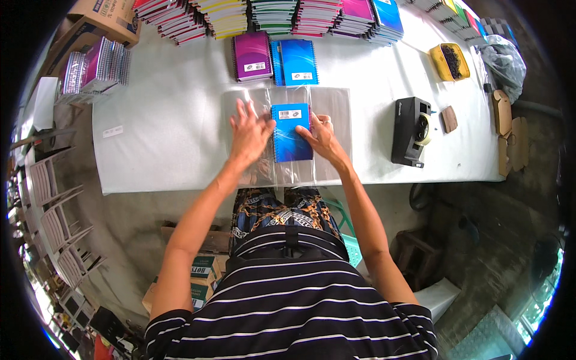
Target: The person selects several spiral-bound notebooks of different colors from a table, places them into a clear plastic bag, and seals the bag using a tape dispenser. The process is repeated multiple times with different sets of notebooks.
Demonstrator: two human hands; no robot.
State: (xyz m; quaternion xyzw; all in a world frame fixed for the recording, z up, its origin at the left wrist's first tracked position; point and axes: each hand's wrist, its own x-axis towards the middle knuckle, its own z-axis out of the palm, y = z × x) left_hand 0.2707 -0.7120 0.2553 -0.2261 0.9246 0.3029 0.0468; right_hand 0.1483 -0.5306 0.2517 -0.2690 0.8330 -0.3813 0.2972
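A blue spiral notebook (pixel 292 139) with a white barcode label lies in front of me, on clear plastic sheets (pixel 336 108) spread on the table. A strip of pink shows along its right edge, perhaps from another notebook below. My right hand (pixel 323 139) grips that edge, thumb on the cover and fingers curled at the side. My left hand (pixel 249 133) is open, fingers spread over the plastic, its thumb close to the spiral binding. Just beyond the sheets sit a purple notebook stack (pixel 252 55) and some blue notebooks (pixel 297 60).
Tall notebook stacks (pixel 273 18) line the far edge. More spiral notebooks (pixel 96 69) stand at left beside a cardboard box (pixel 111 21). To the right are a black tape dispenser (pixel 410 133), a brown block (pixel 449 119), a yellow tub (pixel 450 62) and a grey plastic bag (pixel 504 65).
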